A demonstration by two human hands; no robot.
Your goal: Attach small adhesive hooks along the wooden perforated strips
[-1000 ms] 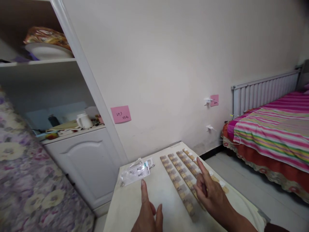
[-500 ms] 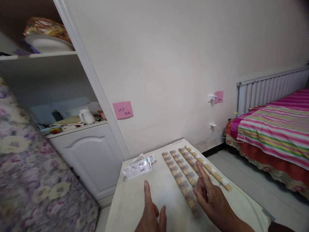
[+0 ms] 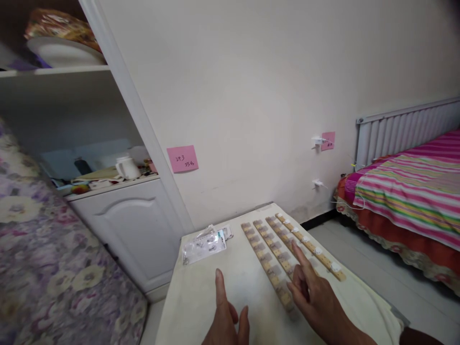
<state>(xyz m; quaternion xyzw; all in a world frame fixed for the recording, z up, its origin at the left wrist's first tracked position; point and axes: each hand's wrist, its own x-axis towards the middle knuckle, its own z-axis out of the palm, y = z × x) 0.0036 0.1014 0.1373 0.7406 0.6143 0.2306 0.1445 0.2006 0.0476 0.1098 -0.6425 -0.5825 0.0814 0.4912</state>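
Observation:
Over the pale table (image 3: 201, 293), my left hand (image 3: 227, 314) points forward with its index finger stretched out and its thumb apart. It holds nothing that I can see. My right hand (image 3: 314, 292) also points its index finger, with the other fingers curled, above several wooden strips lying side by side. The leftmost strip (image 3: 266, 261) carries a row of greyish, see-through pieces. On the rightmost wooden strip (image 3: 325, 262) there is a row of white pieces. My right hand hides part of the strips between. Whether its fingertip touches one, I cannot tell.
Clear plastic packages (image 3: 205, 247) lie at the table's back left. A white cabinet (image 3: 129, 235) and a floral cover (image 3: 64, 268) stand on the left. Against the wall (image 3: 247, 96) hangs a pink note (image 3: 182, 159). To the right is a bed (image 3: 406, 187) with a striped cover.
The camera view has tilted slightly, so the table and wall notes sit a little higher in the picture. Both hands keep nearly the same pose and place.

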